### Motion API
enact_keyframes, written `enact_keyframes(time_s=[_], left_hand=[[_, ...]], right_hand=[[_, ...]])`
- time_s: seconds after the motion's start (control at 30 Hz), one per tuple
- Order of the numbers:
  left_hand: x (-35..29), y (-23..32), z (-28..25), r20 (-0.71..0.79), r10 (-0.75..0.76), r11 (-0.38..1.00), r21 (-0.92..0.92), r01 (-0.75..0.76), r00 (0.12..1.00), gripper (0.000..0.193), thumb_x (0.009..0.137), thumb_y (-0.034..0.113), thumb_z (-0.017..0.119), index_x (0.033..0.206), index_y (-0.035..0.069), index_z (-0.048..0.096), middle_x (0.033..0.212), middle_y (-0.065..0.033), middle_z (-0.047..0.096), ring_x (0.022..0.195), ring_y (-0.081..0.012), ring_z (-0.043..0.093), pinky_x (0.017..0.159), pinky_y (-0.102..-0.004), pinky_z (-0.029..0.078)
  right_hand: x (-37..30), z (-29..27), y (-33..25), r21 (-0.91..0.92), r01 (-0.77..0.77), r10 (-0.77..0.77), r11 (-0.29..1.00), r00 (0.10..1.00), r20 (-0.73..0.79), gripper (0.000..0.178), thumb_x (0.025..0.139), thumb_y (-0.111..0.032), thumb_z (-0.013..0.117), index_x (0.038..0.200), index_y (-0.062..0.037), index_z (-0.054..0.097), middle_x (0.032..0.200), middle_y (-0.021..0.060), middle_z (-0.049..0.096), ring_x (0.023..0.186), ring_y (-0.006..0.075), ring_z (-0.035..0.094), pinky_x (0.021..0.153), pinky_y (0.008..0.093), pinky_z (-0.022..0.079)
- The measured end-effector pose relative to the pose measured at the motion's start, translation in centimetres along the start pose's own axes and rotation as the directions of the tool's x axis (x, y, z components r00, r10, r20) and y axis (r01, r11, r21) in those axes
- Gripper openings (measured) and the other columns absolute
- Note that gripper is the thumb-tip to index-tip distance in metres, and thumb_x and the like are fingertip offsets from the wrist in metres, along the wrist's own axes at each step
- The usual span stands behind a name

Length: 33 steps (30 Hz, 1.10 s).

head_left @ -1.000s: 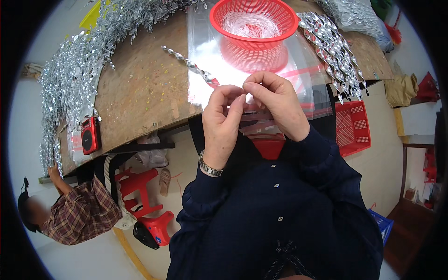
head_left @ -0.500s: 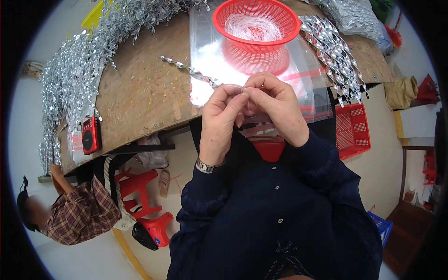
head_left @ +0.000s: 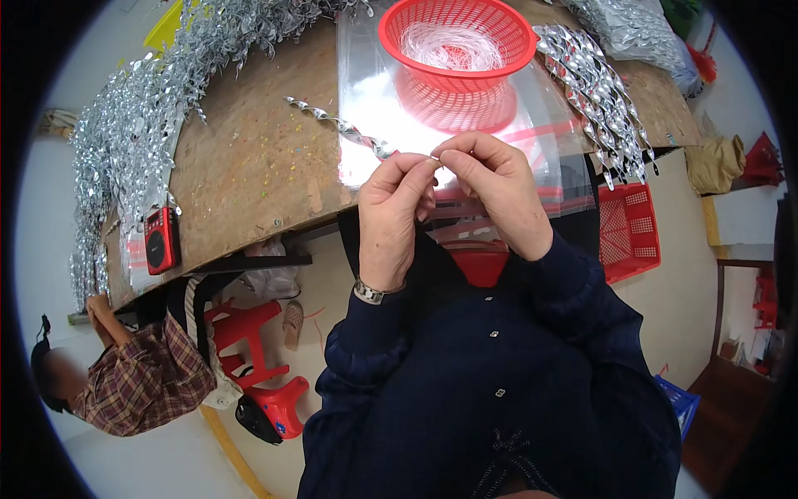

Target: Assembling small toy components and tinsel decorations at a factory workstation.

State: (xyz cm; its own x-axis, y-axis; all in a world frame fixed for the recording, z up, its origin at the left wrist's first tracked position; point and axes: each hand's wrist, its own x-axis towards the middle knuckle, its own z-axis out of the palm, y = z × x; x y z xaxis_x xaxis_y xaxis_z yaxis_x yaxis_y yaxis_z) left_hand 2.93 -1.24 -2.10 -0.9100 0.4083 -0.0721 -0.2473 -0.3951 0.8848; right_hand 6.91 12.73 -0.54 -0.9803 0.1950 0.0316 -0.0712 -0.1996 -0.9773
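In front of me, over the table's near edge, both hands meet fingertip to fingertip. My left hand [head_left: 389, 214] is closed, thumb against index finger, and a watch sits on its wrist. My right hand [head_left: 497, 193] pinches in the same way. A short bit of thin, pale thread [head_left: 436, 159] shows between the two pinches; the rest of it is hidden or too fine to follow. A twisted silver strip [head_left: 347, 131] lies on the table and plastic, its near end reaching my left index finger. Beyond my hands, a red basket [head_left: 465, 76] holds a coil of clear thread [head_left: 449, 46].
Clear plastic sheets [head_left: 366, 91] lie under the basket. Silver twisted strips [head_left: 594, 96] hang over the edge at right; a larger silver heap [head_left: 125, 133] covers the left. A red radio [head_left: 161, 241] stands near a person [head_left: 150, 366]. A red crate [head_left: 628, 233] is below at right.
My fingertips have drawn slightly apart, showing the small bit of thread between them. Both hands stay pinched in about the same place; basket and strips have not moved.
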Motion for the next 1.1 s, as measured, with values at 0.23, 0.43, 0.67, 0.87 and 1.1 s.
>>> enact_keyframes(time_s=[0.23, 0.43, 0.67, 0.87, 1.1], left_hand=[[-0.29, -0.03, 0.25, -0.024, 0.085, 0.993, 0.090, -0.082, 0.996, 0.008, 0.091, 0.008, 0.060, 0.096, 0.003, 0.064, 0.069, 0.0017, 0.056, 0.060, -0.0051, 0.048, 0.053, -0.0177, 0.036], [-0.62, -0.31, 0.46, 0.011, 0.140, 0.973, 0.182, -0.139, 0.990, 0.010, 0.092, 0.009, 0.060, 0.096, 0.002, 0.065, 0.072, 0.0012, 0.059, 0.062, -0.0050, 0.049, 0.055, -0.0185, 0.036], [-0.48, -0.43, 0.36, 0.034, 0.157, 0.964, 0.214, -0.161, 0.987, 0.010, 0.092, 0.008, 0.059, 0.096, 0.001, 0.065, 0.072, 0.0007, 0.059, 0.062, -0.0053, 0.050, 0.055, -0.0185, 0.036], [-0.31, -0.51, 0.19, -0.015, 0.141, 0.975, 0.176, -0.136, 0.990, 0.010, 0.091, 0.007, 0.059, 0.096, 0.000, 0.065, 0.073, -0.0007, 0.060, 0.062, -0.0062, 0.051, 0.054, -0.0188, 0.036], [-0.28, -0.40, 0.31, -0.024, 0.163, 0.976, 0.149, -0.158, 0.986, 0.010, 0.092, 0.008, 0.058, 0.096, 0.001, 0.064, 0.076, -0.0024, 0.062, 0.062, -0.0065, 0.053, 0.054, -0.0177, 0.038]], right_hand=[[0.04, -0.28, 0.28, -0.066, 0.033, -0.035, 0.997, 0.999, -0.021, 0.012, 0.092, -0.011, 0.059, 0.100, -0.0037, 0.065, 0.077, -0.0053, 0.056, 0.063, 0.0009, 0.047, 0.057, 0.0154, 0.040], [0.08, 0.02, -0.33, -0.064, 0.048, -0.049, 0.997, 0.999, -0.009, 0.011, 0.091, -0.012, 0.060, 0.098, -0.0037, 0.064, 0.077, -0.0051, 0.057, 0.064, 0.0008, 0.047, 0.055, 0.0156, 0.037], [0.32, -0.58, 0.15, -0.147, 0.071, -0.071, 0.987, 0.997, 0.003, 0.009, 0.090, -0.011, 0.060, 0.093, -0.0025, 0.063, 0.077, -0.0043, 0.058, 0.066, 0.0005, 0.048, 0.055, 0.0169, 0.038], [0.35, -0.89, 0.31, -0.254, 0.147, -0.156, 0.956, 0.988, -0.017, 0.007, 0.089, -0.007, 0.062, 0.092, -0.0011, 0.062, 0.077, -0.0047, 0.056, 0.066, 0.0010, 0.047, 0.056, 0.0170, 0.037], [0.21, -0.89, 0.11, -0.273, 0.156, -0.168, 0.949, 0.986, -0.021, 0.006, 0.089, -0.007, 0.062, 0.091, -0.0008, 0.062, 0.075, -0.0054, 0.055, 0.065, 0.0007, 0.046, 0.056, 0.0170, 0.035]])
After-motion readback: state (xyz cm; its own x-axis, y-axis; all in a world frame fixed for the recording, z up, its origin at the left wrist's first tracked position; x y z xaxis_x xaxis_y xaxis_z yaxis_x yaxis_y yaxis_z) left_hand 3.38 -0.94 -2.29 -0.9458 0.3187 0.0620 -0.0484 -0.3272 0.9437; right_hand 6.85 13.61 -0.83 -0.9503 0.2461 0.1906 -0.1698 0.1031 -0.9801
